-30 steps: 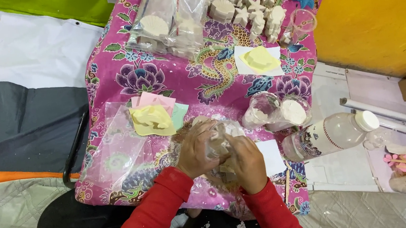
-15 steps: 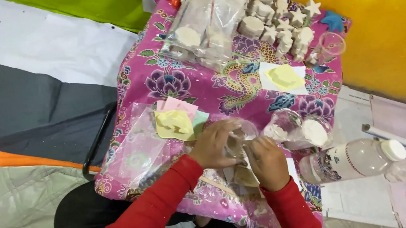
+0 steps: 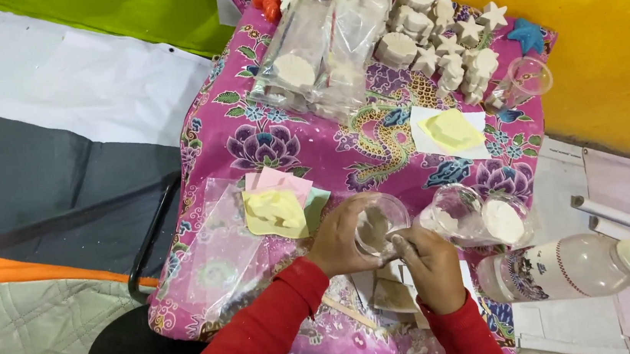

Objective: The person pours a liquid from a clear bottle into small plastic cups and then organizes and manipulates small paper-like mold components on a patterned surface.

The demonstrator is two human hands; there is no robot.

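My left hand (image 3: pixel 340 238) grips a clear plastic cup (image 3: pixel 382 223) tilted on its side, with pale paste inside. My right hand (image 3: pixel 433 266) is closed around a thin stick whose tip reaches into the cup's mouth. Both hands hover over a small table covered by a pink flowered cloth (image 3: pixel 304 143). A yellow mould (image 3: pixel 275 212) on pink and green paper lies just left of my left hand. Two more clear cups (image 3: pixel 480 216) with white material stand right of the held cup.
A plastic bottle (image 3: pixel 570 268) lies on its side at the right. Another yellow mould (image 3: pixel 451 131) rests on white paper. White plaster figures (image 3: pixel 432 35) and bagged ones (image 3: pixel 318 53) crowd the far end. An empty clear bag (image 3: pixel 218 248) lies at the left. A yellow wall (image 3: pixel 606 3) stands behind.
The view has shifted, so the table sits further right and lower in frame. My hands keep hold of the cup and stick, the cup now tilted with its mouth more visible.
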